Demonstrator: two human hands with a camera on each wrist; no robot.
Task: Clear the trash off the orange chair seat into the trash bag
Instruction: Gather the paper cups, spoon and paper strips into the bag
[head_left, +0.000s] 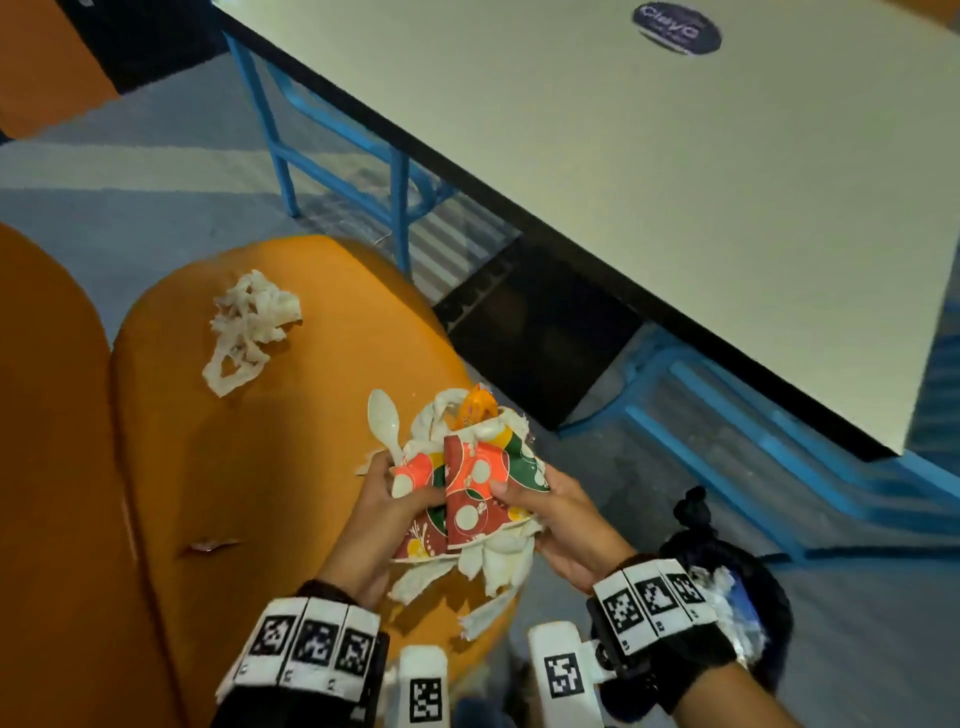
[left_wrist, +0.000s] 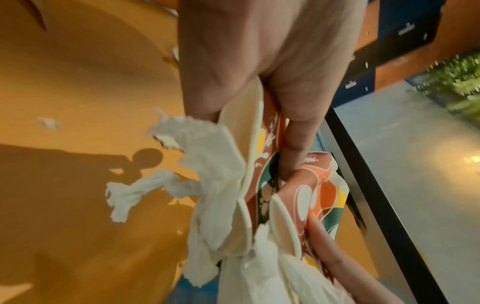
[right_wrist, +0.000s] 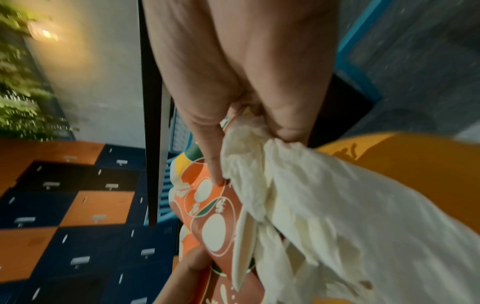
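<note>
Both hands hold one bundle of trash above the right edge of the orange chair seat (head_left: 249, 467). My left hand (head_left: 387, 501) grips a crushed patterned paper cup (head_left: 415, 488) (left_wrist: 262, 156), torn white tissue (left_wrist: 215, 164) and a white plastic spoon (head_left: 383, 423). My right hand (head_left: 535, 499) grips a second crushed patterned cup (head_left: 478, 483) (right_wrist: 207, 207) with white tissue (right_wrist: 298, 195) hanging below. An orange wrapper (head_left: 475, 408) sticks out of the top. A twisted white tissue (head_left: 249, 327) lies alone on the seat. A black trash bag (head_left: 727, 587) hangs at my right wrist.
A small wrapper scrap (head_left: 208, 545) lies on the seat near its left seam. A white table (head_left: 649, 171) on a blue frame (head_left: 291, 156) stands close on the right. The orange chair back (head_left: 47, 441) rises at the left. Grey floor (head_left: 156, 171) lies beyond.
</note>
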